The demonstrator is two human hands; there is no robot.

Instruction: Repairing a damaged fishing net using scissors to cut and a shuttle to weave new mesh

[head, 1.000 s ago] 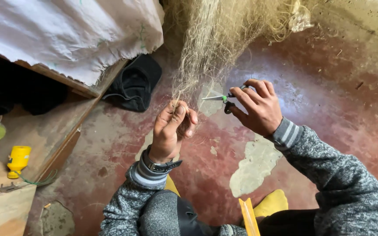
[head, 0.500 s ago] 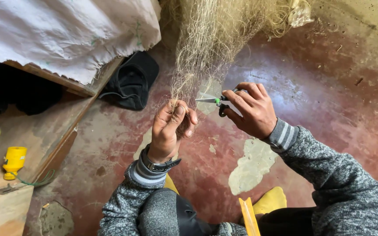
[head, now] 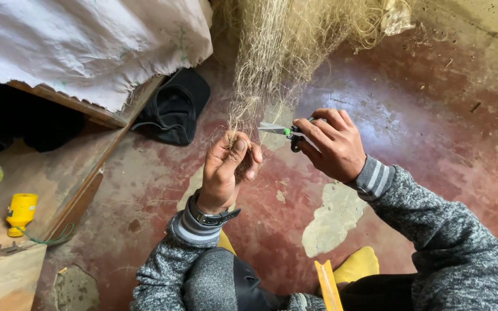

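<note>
Netting (head: 272,69) pinched in raised left hand (head: 226,167); right hand (head: 332,144) fisted around scissors (head: 286,132), blades toward strands.

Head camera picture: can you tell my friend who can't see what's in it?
A person's left hand pinches strands of a hanging tan fishing net while the right hand points small scissors at them, above a worn red floor.

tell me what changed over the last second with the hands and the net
The right hand brought the small scissors a little leftward, blade tips now close to the pale net strands pinched in the left hand. The left hand kept its grip on the strands. The black cap and yellow spool stayed put.
</note>
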